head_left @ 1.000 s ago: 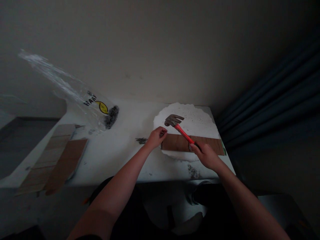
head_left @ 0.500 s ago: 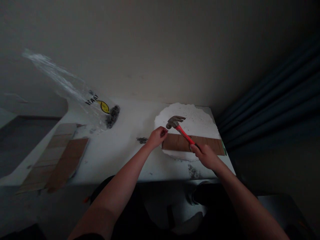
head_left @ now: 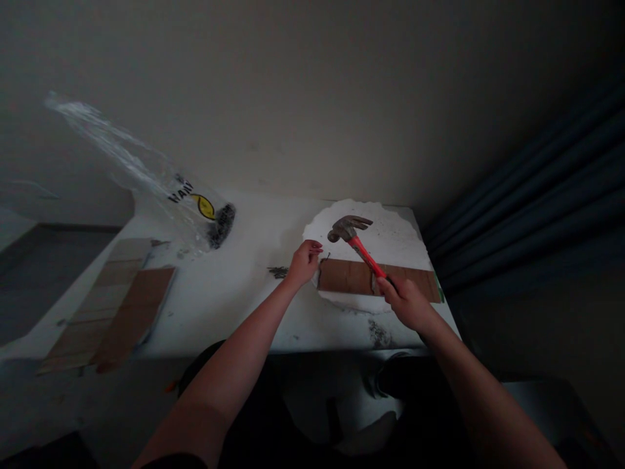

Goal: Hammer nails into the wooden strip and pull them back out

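In my right hand [head_left: 404, 301] is a claw hammer [head_left: 364, 251] with a red and black handle, its head raised above the board. A brown board [head_left: 346, 277] lies on a white rough-edged slab [head_left: 390, 238]. At the board's upper left corner a small dark nail [head_left: 328, 255] stands up, apart from any fingers. Just left of that corner is my left hand [head_left: 305, 259], its fingers loosely bent and apart, with nothing visible in them. A small pile of nails [head_left: 278, 272] lies on the table beside my left wrist.
A clear plastic bag [head_left: 195, 208] with dark contents and a yellow mark stands at the back left of the white table [head_left: 215, 306]. Two boards, one brown [head_left: 137, 306] and one paler [head_left: 100, 299], lie at the left edge. A dark curtain [head_left: 547, 176] hangs on the right.
My left hand has let go of the nail and drawn back to the left. The hammer head has risen slightly and moved right.
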The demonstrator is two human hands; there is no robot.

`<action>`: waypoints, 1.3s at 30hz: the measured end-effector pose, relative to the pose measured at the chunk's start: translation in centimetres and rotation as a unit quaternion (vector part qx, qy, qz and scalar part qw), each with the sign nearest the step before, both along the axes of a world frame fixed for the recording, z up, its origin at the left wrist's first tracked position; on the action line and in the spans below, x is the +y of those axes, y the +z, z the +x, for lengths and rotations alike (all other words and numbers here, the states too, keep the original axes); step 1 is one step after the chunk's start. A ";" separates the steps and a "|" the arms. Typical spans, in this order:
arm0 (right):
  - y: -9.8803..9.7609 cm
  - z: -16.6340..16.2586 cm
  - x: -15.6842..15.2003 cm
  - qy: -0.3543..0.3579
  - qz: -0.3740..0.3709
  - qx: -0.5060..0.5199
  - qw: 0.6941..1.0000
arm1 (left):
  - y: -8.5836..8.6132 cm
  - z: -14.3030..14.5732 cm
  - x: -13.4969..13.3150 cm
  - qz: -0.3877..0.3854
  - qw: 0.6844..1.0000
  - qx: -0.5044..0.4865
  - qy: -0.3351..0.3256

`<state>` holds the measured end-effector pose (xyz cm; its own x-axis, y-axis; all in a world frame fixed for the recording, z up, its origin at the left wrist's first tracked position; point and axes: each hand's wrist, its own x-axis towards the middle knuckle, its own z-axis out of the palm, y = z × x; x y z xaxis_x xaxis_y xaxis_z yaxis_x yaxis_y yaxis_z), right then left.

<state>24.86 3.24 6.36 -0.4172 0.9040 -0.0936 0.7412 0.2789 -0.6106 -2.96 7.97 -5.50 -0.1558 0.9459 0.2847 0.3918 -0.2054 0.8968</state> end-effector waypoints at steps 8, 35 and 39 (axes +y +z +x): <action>-2.0 -1.4 -0.1 0.013 -0.010 -0.046 0.999 | 0.1 0.1 -0.1 0.004 1.000 0.002 -0.015; 0.6 -0.6 -0.5 0.000 -0.012 -0.005 1.000 | 0.4 0.3 0.0 0.024 0.991 0.123 -0.056; 0.0 -0.5 -0.1 0.000 -0.015 -0.017 1.000 | 0.3 0.4 0.1 0.020 0.990 0.134 -0.044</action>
